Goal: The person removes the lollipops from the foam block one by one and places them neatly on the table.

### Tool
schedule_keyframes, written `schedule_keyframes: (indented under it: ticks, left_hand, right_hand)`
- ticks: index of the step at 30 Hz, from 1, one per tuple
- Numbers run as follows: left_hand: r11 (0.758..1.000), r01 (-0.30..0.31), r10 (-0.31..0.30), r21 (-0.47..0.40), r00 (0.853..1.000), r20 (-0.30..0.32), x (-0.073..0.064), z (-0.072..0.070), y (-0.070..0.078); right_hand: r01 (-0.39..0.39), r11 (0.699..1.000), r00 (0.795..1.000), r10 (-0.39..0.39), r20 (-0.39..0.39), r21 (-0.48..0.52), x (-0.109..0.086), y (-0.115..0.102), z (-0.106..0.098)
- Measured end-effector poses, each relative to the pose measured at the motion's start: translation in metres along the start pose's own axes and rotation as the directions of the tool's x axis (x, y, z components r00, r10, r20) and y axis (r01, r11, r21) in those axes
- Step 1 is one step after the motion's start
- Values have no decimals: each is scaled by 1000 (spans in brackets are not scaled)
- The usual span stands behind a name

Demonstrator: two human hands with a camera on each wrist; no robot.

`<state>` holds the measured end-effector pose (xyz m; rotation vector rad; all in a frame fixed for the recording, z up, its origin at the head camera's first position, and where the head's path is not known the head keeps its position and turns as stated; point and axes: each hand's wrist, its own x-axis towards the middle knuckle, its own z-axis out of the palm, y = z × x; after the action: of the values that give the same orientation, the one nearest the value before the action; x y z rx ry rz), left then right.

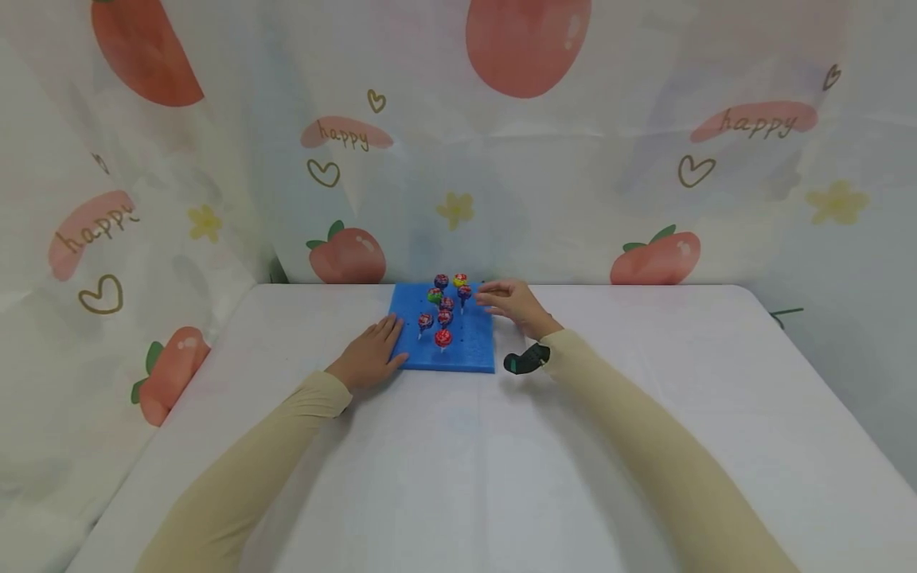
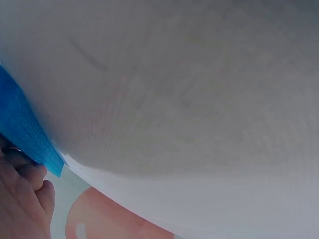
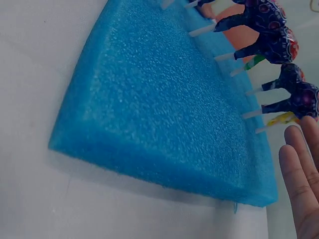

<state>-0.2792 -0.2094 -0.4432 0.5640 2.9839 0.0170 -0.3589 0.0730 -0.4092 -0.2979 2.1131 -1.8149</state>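
Observation:
Several wrapped lollipops stand upright by their sticks in a blue foam board (image 1: 476,342). Among them are a red one (image 1: 443,338) at the front, a green one (image 1: 435,295) and a yellow one (image 1: 461,279) at the back. My left hand (image 1: 368,354) rests with straight fingers on the board's left edge. Beside the board's back right part is my right hand (image 1: 512,304), its extended fingertips right at a purple lollipop (image 1: 464,292). From the right wrist, the straight fingers (image 3: 296,179) show close to the purple wrapper (image 3: 303,99), not wrapped round it.
The board lies near the far edge of a white table (image 1: 444,469). A patterned curtain (image 1: 530,183) hangs behind the table. On my right wrist sits a dark strapped device (image 1: 526,359).

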Motion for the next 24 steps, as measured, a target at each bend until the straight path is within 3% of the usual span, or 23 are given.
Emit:
schedule_keyframes:
  ticks: [11,24]
  left_hand:
    - [1000,-2,2,-5,1000,-1,2,2,-2]
    - [1000,-3,3,-1,1000,-1,3,3,-3]
  right_hand:
    - [-45,998,999,46,-18,52,7,4,18]
    - [-85,996,995,86,-47,22,18,9,31]
